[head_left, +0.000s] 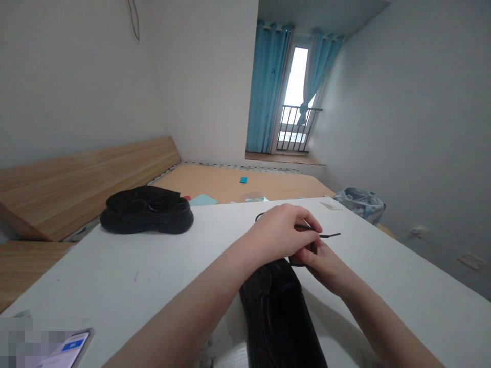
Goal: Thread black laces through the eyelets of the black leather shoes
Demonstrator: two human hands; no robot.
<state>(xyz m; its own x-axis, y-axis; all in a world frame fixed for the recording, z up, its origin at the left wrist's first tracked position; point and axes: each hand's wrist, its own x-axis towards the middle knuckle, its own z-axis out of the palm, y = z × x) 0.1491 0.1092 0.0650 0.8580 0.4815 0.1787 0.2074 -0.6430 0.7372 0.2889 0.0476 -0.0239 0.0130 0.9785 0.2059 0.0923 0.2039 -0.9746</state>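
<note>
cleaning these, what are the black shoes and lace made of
The far shoe looks like matte black suede or nubuck, its nap dull, on a shinier rubber-like sole. The black lace seems woven textile cord, limp and bending; fibre too small to tell.

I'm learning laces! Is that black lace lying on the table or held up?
Held up: the left hand and right hand pinch the black shoelace above the white table.

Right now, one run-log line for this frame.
left hand: pinches black shoelace | right hand: on shoelace | under hands: black shoe | beyond: second black shoe
</note>
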